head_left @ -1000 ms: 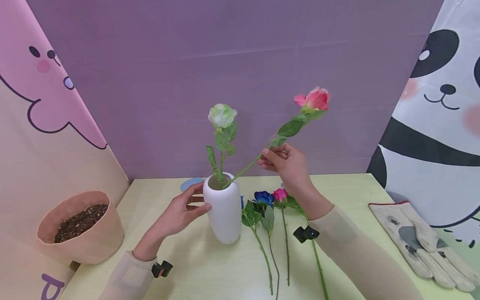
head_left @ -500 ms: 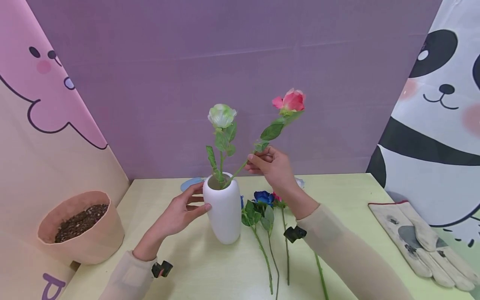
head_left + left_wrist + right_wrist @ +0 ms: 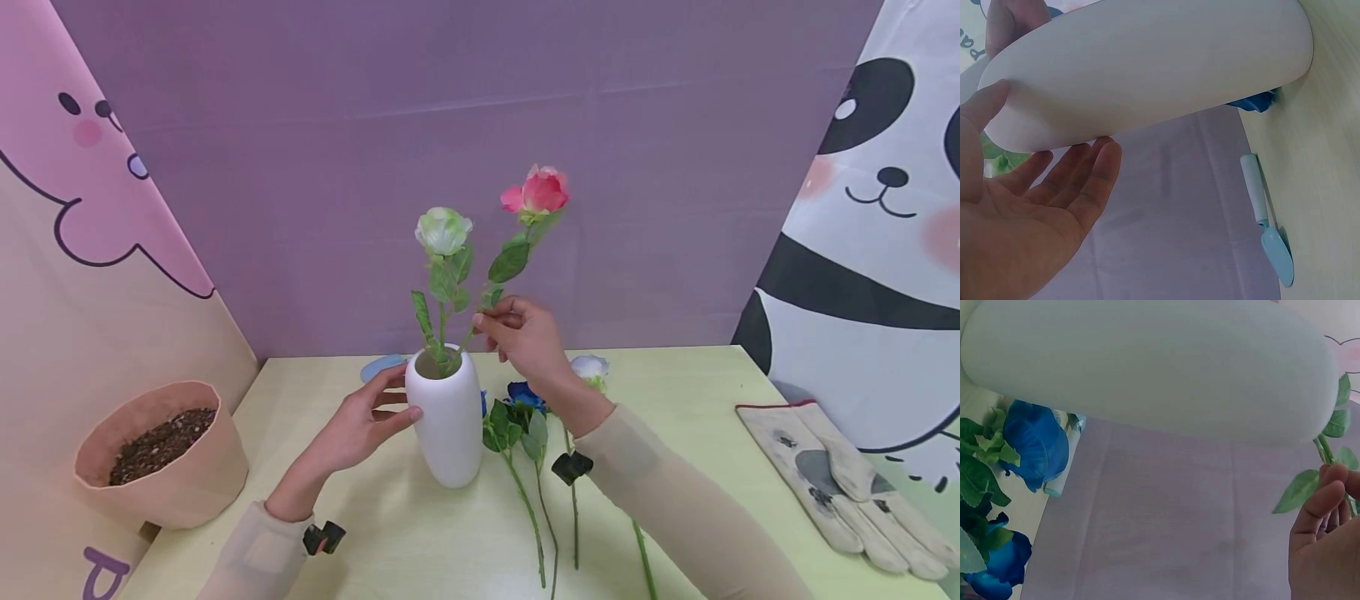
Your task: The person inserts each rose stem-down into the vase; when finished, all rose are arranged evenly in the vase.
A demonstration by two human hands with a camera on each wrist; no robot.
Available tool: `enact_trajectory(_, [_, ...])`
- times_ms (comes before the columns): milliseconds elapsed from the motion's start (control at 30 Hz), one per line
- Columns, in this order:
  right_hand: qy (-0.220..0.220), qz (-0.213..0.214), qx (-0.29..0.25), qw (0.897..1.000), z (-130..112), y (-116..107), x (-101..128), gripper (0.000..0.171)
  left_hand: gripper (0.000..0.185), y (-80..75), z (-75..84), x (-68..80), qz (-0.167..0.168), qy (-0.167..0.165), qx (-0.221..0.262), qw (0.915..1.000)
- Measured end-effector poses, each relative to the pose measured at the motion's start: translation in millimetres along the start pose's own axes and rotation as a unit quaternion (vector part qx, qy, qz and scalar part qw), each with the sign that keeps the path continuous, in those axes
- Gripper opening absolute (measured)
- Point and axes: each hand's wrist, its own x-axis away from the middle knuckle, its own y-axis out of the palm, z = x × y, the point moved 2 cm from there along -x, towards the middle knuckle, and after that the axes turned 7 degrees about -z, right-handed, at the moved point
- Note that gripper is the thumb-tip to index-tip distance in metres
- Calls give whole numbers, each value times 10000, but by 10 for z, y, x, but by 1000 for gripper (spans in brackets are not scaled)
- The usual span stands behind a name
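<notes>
A white vase (image 3: 447, 433) stands upright on the table, with a pale green-white rose (image 3: 443, 231) in its mouth. My left hand (image 3: 367, 425) steadies the vase near the rim, thumb on one side and fingers on the other, as the left wrist view shows too. Between thumb and fingers of my right hand (image 3: 525, 337) is the stem of a pink rose (image 3: 542, 192). Its lower stem runs into the vase mouth; its bloom leans right of the pale one. The stem's bottom end is hidden inside the vase.
Right of the vase lie blue roses (image 3: 527, 394) and a white rose (image 3: 590, 367), partly behind my right arm. A light-blue hand trowel (image 3: 1277, 253) lies behind the vase. A soil-filled pot (image 3: 165, 454) stands left, and gardening gloves (image 3: 832, 487) lie at the right.
My right hand has moved left, bringing the pink rose more upright and nearer the pale rose. The left hand and vase have stayed in place.
</notes>
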Motion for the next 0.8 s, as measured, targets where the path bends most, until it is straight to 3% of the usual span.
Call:
enact_trajectory(200, [113,-58,277,9995,31,96,-25,20,70,4,-12,-6,-13,-30,23,10000])
enact_trajectory(367, [-35,-74,429,9990,46,159,-46,19,69,6,-8,-8,-10,-19,40,10000])
enact_trajectory(800, [-116,-145,273,9995,89,210,-97,19,70,-1,-11,-20,-35,38,53,10000])
